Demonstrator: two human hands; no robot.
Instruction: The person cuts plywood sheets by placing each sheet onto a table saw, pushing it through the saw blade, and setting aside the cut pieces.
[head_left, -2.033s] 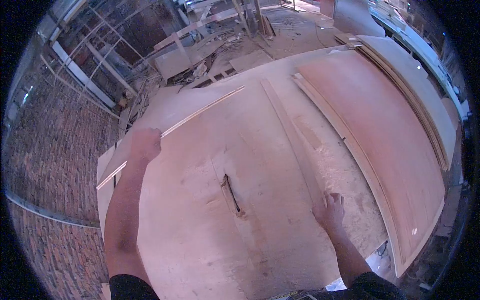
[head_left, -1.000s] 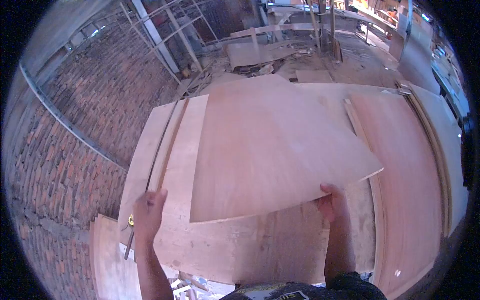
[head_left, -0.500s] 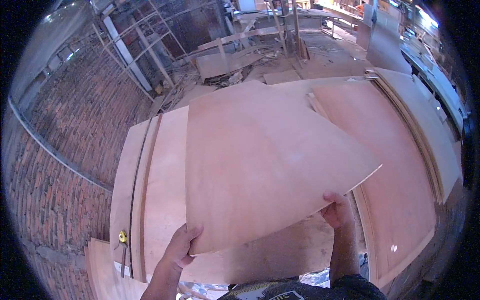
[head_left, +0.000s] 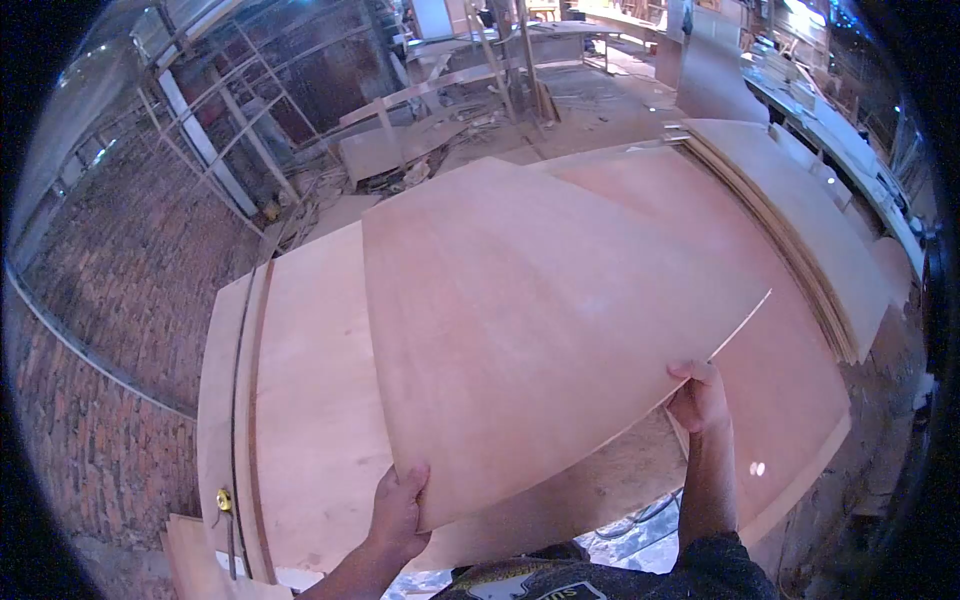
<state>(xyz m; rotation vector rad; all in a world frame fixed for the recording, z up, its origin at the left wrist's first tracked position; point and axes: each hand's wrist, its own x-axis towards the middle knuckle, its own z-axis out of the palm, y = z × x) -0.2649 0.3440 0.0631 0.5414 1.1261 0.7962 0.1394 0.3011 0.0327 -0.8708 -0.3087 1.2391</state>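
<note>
A large thin plywood sheet (head_left: pixel 540 320) is held up at a tilt over the work surface. My left hand (head_left: pixel 402 508) grips its near left corner, thumb on top and fingers underneath. My right hand (head_left: pixel 698 395) is closed on the near edge farther right, its thumb over the upper face. Beneath the sheet, a pale board (head_left: pixel 315 400) shows on the left. A reddish panel (head_left: pixel 790 410) lies to the right, partly covered by the held sheet.
A yellow tape measure (head_left: pixel 223 499) sits at the left edge, near long dark strips (head_left: pixel 245 400). Stacked boards (head_left: pixel 800 230) lie at the right. A brick wall (head_left: pixel 120 320) stands left; scrap wood (head_left: pixel 400 150) lies on the floor behind.
The plywood sheet has shifted to the right with both my hands on it, covering more of the reddish panel. The whole view has turned a little to the right.
</note>
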